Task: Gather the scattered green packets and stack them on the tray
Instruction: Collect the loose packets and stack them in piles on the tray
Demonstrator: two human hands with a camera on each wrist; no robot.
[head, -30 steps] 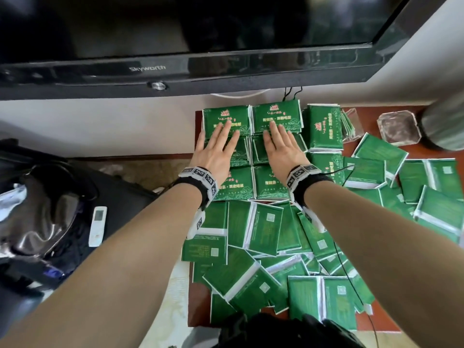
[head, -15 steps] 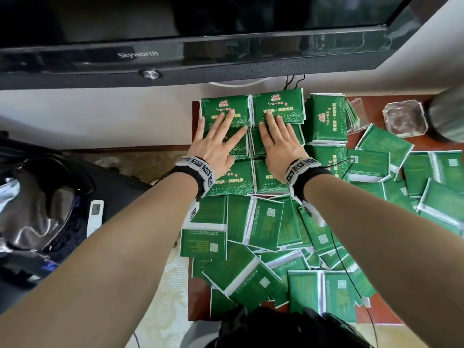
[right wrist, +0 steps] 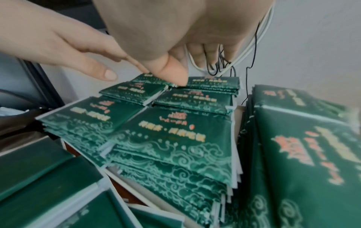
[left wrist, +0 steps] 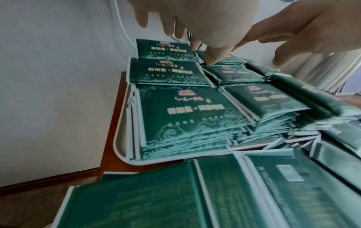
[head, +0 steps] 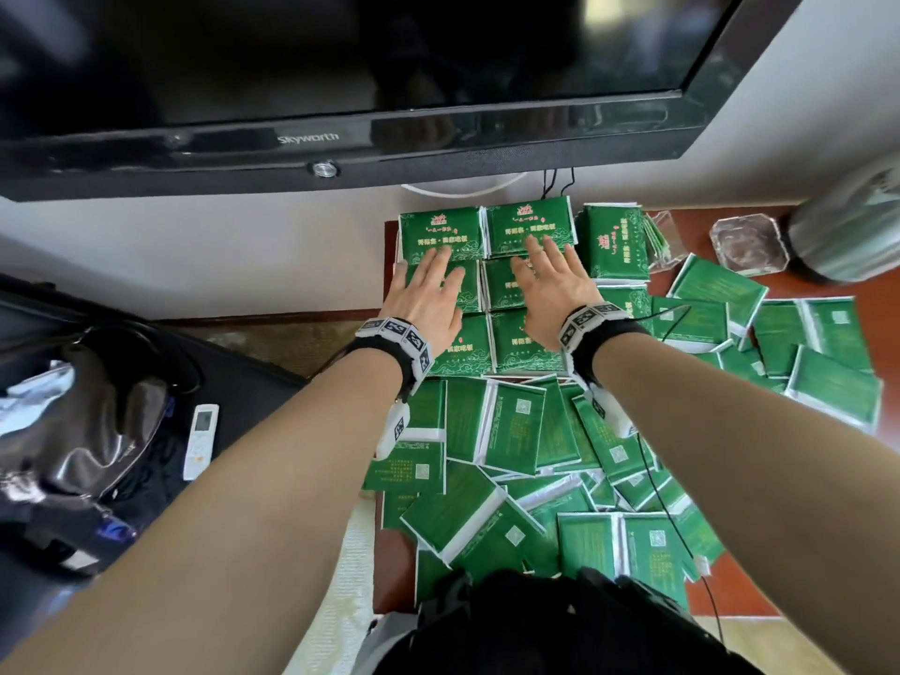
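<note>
Green packets (head: 487, 289) sit in neat piles on the white tray (left wrist: 119, 138). Both flat, empty hands, the left hand (head: 428, 297) and the right hand (head: 553, 285), have lifted just above them. Patting looks done; many loose packets (head: 516, 479) wait nearby.

My left hand (left wrist: 195, 26) is hanging open at the top of the frame, fingertips just above the stacked green packets (left wrist: 187, 111) sitting in the white tray (left wrist: 119, 135) mid-frame; my right hand (left wrist: 304, 29) is reaching in upper right, loose packets (left wrist: 215, 197) filling the bottom
</note>
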